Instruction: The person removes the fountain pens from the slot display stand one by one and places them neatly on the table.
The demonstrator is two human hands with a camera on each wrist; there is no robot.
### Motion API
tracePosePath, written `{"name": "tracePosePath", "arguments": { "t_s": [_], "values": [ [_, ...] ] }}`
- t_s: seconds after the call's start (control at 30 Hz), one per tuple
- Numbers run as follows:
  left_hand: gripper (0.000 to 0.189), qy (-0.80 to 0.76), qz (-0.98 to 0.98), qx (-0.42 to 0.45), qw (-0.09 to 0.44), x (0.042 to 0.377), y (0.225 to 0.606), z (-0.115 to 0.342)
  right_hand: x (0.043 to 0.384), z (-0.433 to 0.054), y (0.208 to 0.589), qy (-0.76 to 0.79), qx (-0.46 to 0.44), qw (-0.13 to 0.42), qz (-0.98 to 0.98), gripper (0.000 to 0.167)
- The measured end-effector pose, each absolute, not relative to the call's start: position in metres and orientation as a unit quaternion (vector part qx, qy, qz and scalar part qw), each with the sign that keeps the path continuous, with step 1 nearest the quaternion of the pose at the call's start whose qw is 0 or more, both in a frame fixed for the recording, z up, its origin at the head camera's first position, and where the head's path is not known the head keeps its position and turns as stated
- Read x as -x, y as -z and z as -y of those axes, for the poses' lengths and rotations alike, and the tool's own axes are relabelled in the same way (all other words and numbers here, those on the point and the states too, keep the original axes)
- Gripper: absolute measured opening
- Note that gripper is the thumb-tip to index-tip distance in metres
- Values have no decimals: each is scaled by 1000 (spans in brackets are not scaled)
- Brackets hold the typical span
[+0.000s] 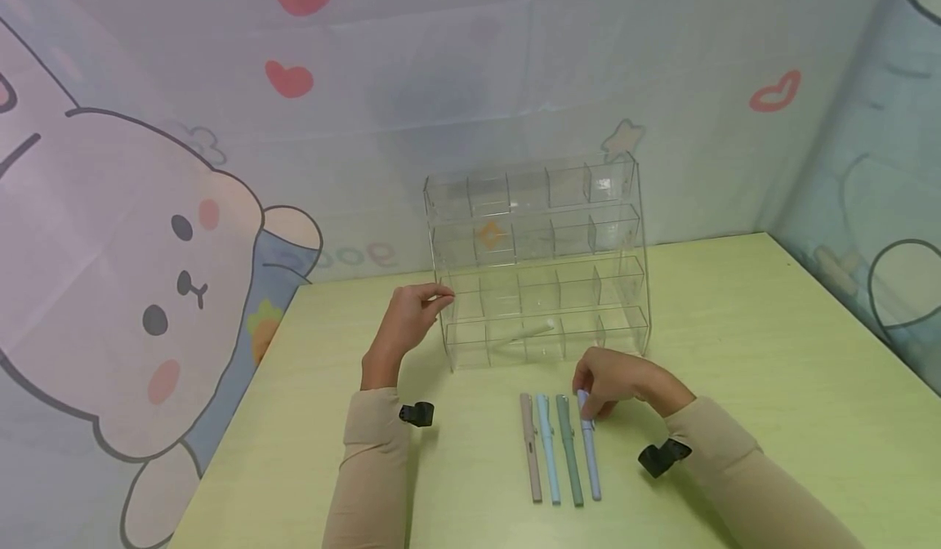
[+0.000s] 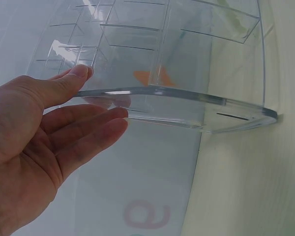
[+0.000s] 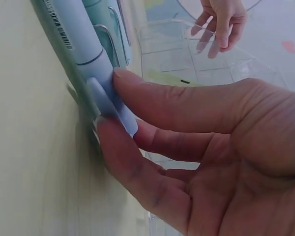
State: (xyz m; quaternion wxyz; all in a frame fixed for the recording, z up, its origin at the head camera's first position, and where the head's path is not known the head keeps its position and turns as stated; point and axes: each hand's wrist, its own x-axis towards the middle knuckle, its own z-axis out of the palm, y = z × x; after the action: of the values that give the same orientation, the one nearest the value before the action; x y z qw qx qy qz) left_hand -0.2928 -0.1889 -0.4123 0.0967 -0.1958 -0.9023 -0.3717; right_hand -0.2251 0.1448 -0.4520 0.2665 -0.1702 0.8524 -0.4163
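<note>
A clear, tiered acrylic rack (image 1: 647, 287) with small compartments stands near the back of the table. My left hand (image 1: 412, 316) holds the rack's left side edge, thumb on one side of the panel (image 2: 152, 92) and fingers on the other. My right hand (image 1: 613, 377) pinches the cap end of a lavender pen (image 1: 591, 463), the rightmost in a row lying before the rack. In the right wrist view, thumb and fingers close round its cap (image 3: 101, 73) by the clip. Left of it lie a green pen (image 1: 570, 459), a light blue pen (image 1: 549, 459) and a taupe pen (image 1: 532, 459).
A pale pen (image 1: 525, 334) leans slantwise in the rack's lowest tier. The light yellow-green table (image 1: 735, 353) extends to both sides. Behind it hangs a cartoon-printed cloth (image 1: 515, 59), with another printed cloth (image 1: 882, 206) at the right edge.
</note>
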Motion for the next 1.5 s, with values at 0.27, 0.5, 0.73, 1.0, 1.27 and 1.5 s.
{"name": "tracePosePath", "arguments": {
  "t_s": [0.27,0.5,0.73,1.0,1.27,1.5],
  "values": [
    [18,368,902,202,98,291,410,187,221,-145,449,391,180,254,-866,26],
    [18,372,902,196,96,292,411,186,220,-145,449,393,174,254,-867,27],
    [18,370,902,199,101,293,412,187,221,-144,448,390,166,258,-868,26],
    [18,369,901,203,101,292,412,187,222,-152,441,403,152,251,-867,34],
    [18,372,902,196,93,291,411,187,222,-165,421,409,183,222,-866,39],
    [18,374,900,200,98,291,411,188,217,-170,403,422,190,196,-865,37]
  ]
}}
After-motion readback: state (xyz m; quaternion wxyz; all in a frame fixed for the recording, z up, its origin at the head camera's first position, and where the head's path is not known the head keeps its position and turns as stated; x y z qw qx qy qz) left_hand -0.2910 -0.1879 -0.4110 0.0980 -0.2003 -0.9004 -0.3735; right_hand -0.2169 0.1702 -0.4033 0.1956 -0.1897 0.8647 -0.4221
